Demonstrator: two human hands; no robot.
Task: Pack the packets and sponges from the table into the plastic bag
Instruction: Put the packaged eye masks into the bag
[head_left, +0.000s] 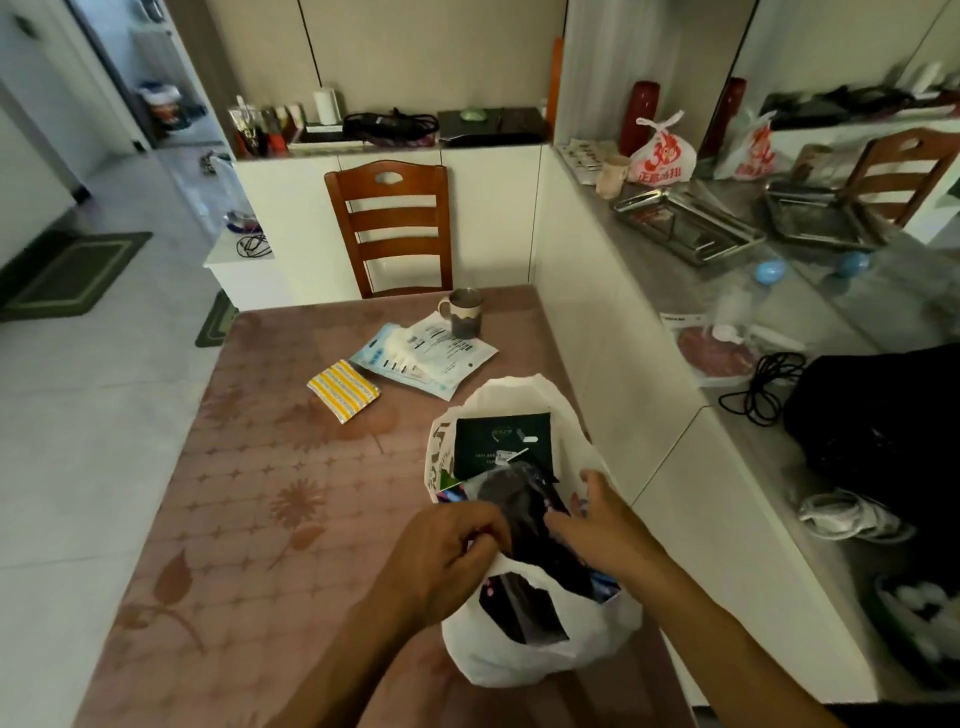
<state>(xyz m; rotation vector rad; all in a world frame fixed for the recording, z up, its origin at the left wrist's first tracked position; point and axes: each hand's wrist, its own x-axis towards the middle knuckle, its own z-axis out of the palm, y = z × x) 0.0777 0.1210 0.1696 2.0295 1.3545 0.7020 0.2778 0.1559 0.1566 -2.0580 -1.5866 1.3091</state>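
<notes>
A white plastic bag (524, 649) lies open on the pink floral table (234, 493), near its right edge. Inside it I see a dark green packet (501, 441) and a dark, shiny packet (535, 525). My left hand (447, 551) grips the dark packet at the bag's mouth. My right hand (602, 525) rests on the same packet from the right, fingers spread inside the bag. Farther back on the table lie a yellow striped sponge (343, 389) and two white-and-blue packets (415, 358), overlapping each other.
A grey mug (464, 312) stands on the far white packet. A wooden chair (395, 228) is tucked at the table's far edge. A white counter (701, 291) along the right carries metal trays, a red-printed bag, cables and a black bag.
</notes>
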